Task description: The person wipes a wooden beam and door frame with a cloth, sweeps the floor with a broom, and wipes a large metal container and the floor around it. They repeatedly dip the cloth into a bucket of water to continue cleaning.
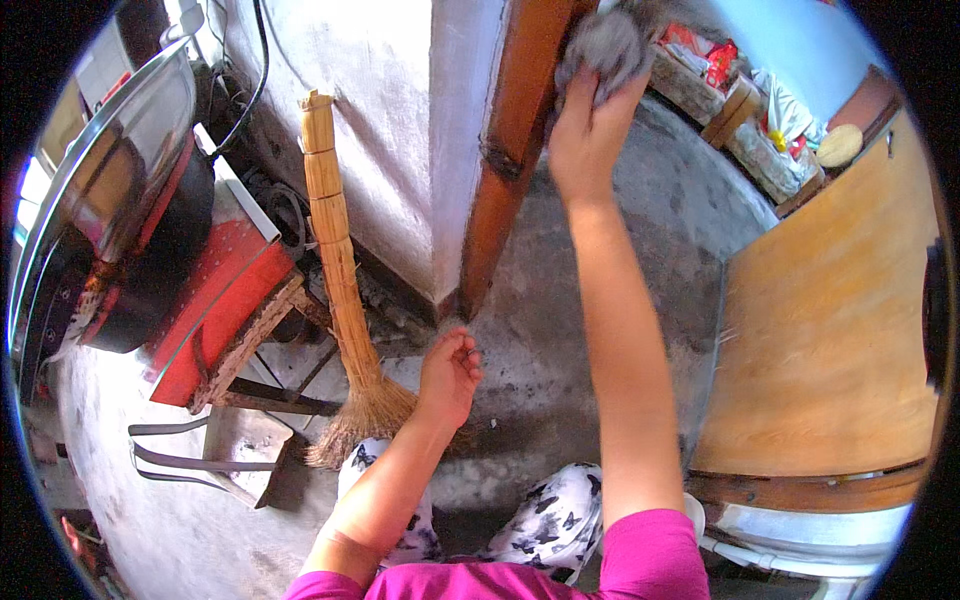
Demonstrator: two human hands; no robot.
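My right hand [585,145] is raised at the end of an outstretched arm. Its fingers are closed on a crumpled grey cloth [606,52], which is pressed against the upper part of the brown wooden door frame [515,125]. Lower down, my left hand [452,375] hangs in front of the frame's foot, its fingers curled in and nothing visible in them. Just left of it a straw broom [335,230] leans upright against the white wall [390,130], bristles on the floor.
A metal dustpan [235,455] lies on the floor at left. Above it a red-sided stand [220,290] holds a black pot [165,250] and a large glass lid [150,130]. A wooden door [830,310] stands at right. Beyond the doorway are bricks or blocks [690,88] with bags.
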